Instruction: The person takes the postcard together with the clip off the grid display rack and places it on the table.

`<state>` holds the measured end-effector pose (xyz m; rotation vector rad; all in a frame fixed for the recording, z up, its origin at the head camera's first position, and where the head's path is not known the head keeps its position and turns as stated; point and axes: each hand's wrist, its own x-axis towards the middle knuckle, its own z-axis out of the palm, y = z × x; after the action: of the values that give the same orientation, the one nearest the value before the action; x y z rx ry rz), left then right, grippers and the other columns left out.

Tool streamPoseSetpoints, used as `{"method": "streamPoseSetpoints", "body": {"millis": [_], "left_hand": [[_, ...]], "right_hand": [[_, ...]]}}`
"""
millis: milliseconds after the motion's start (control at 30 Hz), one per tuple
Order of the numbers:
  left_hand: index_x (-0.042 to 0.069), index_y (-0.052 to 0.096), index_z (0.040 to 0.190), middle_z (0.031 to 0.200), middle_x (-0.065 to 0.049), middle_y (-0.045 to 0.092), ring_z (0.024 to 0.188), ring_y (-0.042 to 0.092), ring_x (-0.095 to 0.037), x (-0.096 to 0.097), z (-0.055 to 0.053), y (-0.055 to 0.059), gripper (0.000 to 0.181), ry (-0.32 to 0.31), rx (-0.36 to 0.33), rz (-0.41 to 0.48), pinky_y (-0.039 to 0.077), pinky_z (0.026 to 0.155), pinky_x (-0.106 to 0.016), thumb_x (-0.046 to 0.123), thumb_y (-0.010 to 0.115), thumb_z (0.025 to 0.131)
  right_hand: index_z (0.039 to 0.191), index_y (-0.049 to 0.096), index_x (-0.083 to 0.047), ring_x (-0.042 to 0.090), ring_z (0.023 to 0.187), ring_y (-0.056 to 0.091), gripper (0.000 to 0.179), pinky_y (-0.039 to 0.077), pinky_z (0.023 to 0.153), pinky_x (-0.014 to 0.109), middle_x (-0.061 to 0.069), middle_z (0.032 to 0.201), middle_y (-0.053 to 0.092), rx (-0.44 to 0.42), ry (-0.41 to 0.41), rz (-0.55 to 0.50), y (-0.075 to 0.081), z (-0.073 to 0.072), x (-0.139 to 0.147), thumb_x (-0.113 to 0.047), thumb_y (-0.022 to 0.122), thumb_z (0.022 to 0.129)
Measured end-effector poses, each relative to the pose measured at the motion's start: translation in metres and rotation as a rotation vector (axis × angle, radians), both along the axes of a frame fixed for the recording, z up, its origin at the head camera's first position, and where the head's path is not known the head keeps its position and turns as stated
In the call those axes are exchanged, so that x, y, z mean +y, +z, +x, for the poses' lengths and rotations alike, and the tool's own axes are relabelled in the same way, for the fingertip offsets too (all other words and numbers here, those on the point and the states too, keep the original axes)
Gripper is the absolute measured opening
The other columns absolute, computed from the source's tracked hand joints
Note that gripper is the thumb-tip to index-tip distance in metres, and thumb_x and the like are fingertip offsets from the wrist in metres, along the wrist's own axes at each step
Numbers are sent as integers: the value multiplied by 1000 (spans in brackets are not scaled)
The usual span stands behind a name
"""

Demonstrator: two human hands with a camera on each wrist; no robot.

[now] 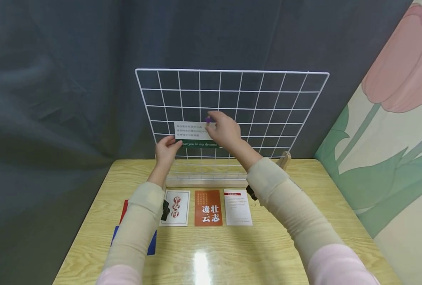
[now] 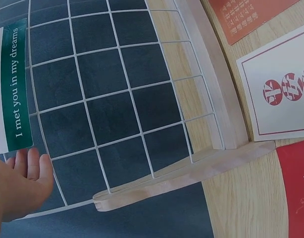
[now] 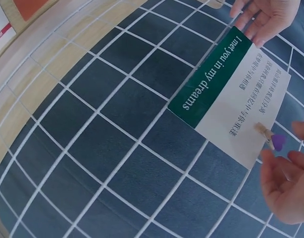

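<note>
A white card with a green band reading "I met you in my dreams" lies against the white wire grid. My left hand pinches its lower left corner, thumb in front and fingers behind. A small wooden clothespin with a purple heart sits over the card's upper edge. Around that clothespin is my right hand, its thumb and fingers parted on either side, with a gap showing in the right wrist view. In the left wrist view, the left fingers show beside the card's edge.
The grid stands in a wooden base at the table's back. Before it lie a white card with red characters, an orange card and a white printed card. Red and blue cards lie partly under the left forearm.
</note>
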<state>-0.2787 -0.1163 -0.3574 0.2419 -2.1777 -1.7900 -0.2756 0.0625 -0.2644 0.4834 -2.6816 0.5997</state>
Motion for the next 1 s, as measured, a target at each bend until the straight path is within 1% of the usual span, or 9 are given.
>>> {"method": "streamPoseSetpoints", "body": {"millis": [167, 300, 400, 500, 667, 700, 833, 900, 1000], "left_hand": [[-2, 54, 111, 108, -15, 55, 100, 50, -23, -1, 1, 0, 36, -4, -30, -42, 44, 81, -29, 12, 63, 79], [-1, 55, 111, 107, -15, 56, 99, 51, -23, -1, 1, 0, 34, -7, -29, -58, 44, 80, -29, 12, 62, 80], [-2, 55, 110, 106, -17, 56, 98, 53, -24, -1, 1, -1, 33, -12, -17, -68, 45, 80, -30, 11, 62, 80], [-2, 55, 110, 105, -18, 56, 97, 54, -25, -1, 0, -1, 33, -11, -14, -97, 45, 79, -30, 11, 61, 80], [-3, 55, 110, 104, -19, 56, 95, 54, -26, 0, 0, 0, 32, -19, -20, -125, 45, 78, -31, 11, 60, 81], [-3, 55, 110, 104, -19, 56, 95, 54, -26, 0, 0, 0, 32, -20, -25, -125, 45, 78, -31, 12, 59, 82], [-1, 56, 110, 103, -16, 56, 96, 52, -25, 1, -1, -1, 31, -2, -52, -154, 45, 77, -32, 14, 58, 83], [1, 56, 109, 103, -14, 56, 95, 52, -24, 2, -1, -1, 30, 11, -67, -174, 45, 77, -33, 16, 58, 83], [2, 58, 108, 101, -13, 57, 93, 52, -23, 2, -1, -1, 29, 25, -77, -186, 45, 75, -33, 17, 58, 83]], "right_hand": [[123, 48, -12, 19, 86, 55, 44, 45, 56, 31, 4, 111, 55, -88, -62, 68, 6, -3, -8, -23, 55, 82], [121, 50, -12, 19, 82, 55, 40, 45, 54, 32, 4, 105, 58, -128, -92, 101, 9, -6, -11, -20, 53, 82], [118, 52, -12, 20, 83, 55, 37, 45, 56, 33, 4, 103, 59, -130, -105, 123, 10, -8, -13, -19, 50, 82], [118, 52, -11, 21, 84, 55, 36, 46, 57, 34, 5, 102, 59, -142, -111, 144, 11, -9, -15, -18, 49, 83], [107, 57, -10, 21, 76, 55, 26, 45, 55, 33, 6, 94, 60, -137, -117, 170, 12, -11, -17, -15, 47, 83], [107, 57, -10, 21, 76, 56, 26, 46, 55, 33, 6, 94, 60, -132, -120, 176, 12, -11, -17, -14, 46, 84], [108, 57, -9, 20, 75, 56, 26, 46, 55, 31, 6, 95, 60, -121, -133, 190, 11, -13, -19, -14, 44, 86], [107, 57, -10, 19, 73, 55, 24, 46, 54, 30, 6, 93, 60, -122, -142, 192, 10, -14, -19, -14, 44, 87], [99, 59, -9, 17, 67, 54, 19, 45, 52, 29, 5, 87, 60, -128, -144, 183, 10, -16, -19, -14, 45, 87]]}}
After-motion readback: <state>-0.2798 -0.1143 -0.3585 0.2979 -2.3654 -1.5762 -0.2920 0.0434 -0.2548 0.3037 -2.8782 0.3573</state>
